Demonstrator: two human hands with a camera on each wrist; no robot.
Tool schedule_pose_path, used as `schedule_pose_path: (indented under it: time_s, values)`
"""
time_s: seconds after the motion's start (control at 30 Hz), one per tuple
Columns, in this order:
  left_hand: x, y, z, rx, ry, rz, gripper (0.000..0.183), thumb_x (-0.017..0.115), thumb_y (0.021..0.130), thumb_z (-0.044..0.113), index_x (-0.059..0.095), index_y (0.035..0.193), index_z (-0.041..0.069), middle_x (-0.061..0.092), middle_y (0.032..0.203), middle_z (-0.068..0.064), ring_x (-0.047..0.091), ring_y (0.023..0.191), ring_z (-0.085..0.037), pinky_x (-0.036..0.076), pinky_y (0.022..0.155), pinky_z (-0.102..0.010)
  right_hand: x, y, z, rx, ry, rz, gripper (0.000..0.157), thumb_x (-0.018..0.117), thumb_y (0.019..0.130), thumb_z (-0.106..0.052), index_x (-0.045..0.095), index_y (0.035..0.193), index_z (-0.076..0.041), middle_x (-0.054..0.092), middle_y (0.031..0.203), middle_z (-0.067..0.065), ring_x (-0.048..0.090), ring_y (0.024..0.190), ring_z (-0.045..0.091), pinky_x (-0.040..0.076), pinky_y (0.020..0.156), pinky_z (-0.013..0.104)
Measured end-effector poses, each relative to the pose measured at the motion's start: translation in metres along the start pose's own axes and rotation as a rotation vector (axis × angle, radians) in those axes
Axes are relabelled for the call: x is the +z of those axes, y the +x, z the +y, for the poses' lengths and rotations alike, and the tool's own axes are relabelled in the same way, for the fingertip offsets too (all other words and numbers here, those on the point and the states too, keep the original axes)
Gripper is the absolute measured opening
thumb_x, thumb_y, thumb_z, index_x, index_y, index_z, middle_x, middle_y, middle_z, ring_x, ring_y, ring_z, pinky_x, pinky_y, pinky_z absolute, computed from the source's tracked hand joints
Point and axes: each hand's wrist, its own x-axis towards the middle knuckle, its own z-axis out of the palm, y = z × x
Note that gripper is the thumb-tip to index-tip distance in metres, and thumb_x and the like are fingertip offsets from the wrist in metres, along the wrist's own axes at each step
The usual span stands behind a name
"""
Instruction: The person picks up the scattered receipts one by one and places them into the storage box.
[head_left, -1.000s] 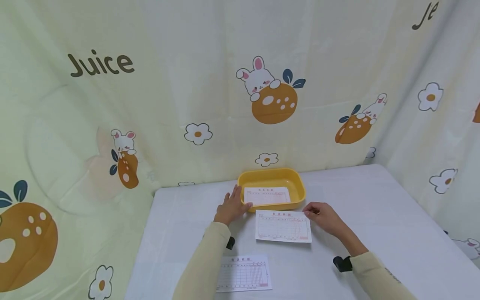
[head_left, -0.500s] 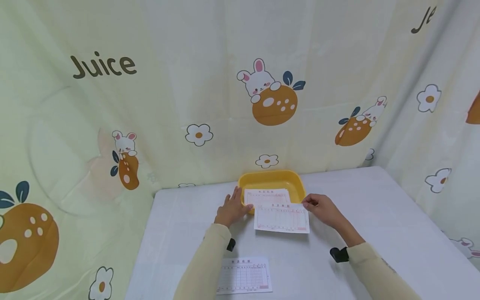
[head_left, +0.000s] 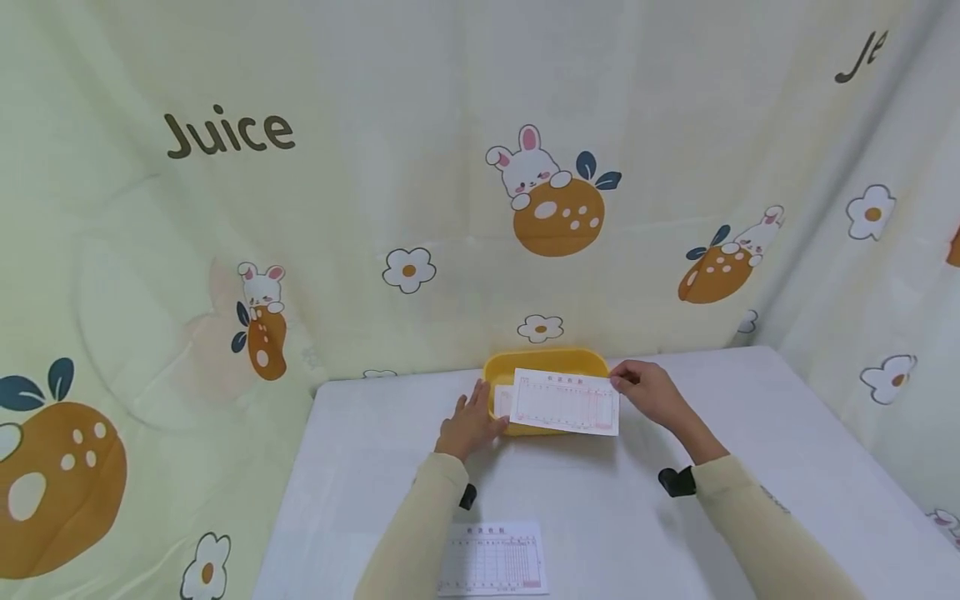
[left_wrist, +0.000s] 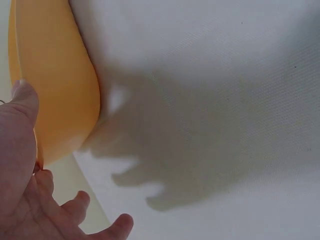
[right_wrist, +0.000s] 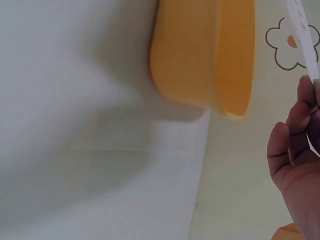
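My right hand (head_left: 654, 398) pinches the upper right corner of a white printed receipt slip (head_left: 566, 402) between thumb and fingers. The slip is held above the front of a yellow plastic tray (head_left: 498, 360) and overlaps its front rim in the head view. In the right wrist view the slip (right_wrist: 301, 30) appears nearly edge-on, higher than the tray. At the tray's front left corner my left hand (head_left: 468, 423) holds the rim, thumb on the front side and fingers along the left. Another slip (head_left: 503, 400) lies inside the tray, mostly hidden.
One more receipt slip (head_left: 495, 562) lies on the white-covered table (head_left: 360, 475) near the front, partly behind the left sleeve (head_left: 420, 525). A printed curtain (head_left: 442, 192) hangs right behind the tray.
My right hand has lifted the receipt slip forward from in front of the tray to above it, covering most of the slip inside. My left hand has stayed at the tray's corner.
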Motion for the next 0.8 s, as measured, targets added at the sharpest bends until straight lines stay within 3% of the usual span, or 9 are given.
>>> schedule_pose_path:
  time_s: [0.43, 0.8]
  values:
    - [-0.002, 0.000, -0.001, -0.015, 0.018, -0.012, 0.087, 0.063, 0.105, 0.054, 0.023, 0.173, 0.016, 0.019, 0.179, -0.001, 0.025, 0.160, -0.040, 0.038, 0.115, -0.070, -0.025, 0.025, -0.028, -0.030, -0.053, 0.040, 0.018, 0.058, 0.110, -0.005, 0.069, 0.118, 0.007, 0.069, 0.106, 0.020, 0.059, 0.093, 0.032, 0.055, 0.080, 0.040]
    - [-0.006, 0.004, -0.001, -0.005, 0.029, -0.008, 0.086, 0.063, 0.105, 0.054, 0.025, 0.172, 0.016, 0.020, 0.178, -0.001, 0.027, 0.159, -0.040, 0.039, 0.114, -0.070, -0.032, 0.044, -0.038, -0.033, -0.081, 0.046, 0.020, 0.056, 0.111, -0.006, 0.067, 0.121, 0.008, 0.068, 0.111, 0.024, 0.059, 0.097, 0.037, 0.056, 0.086, 0.043]
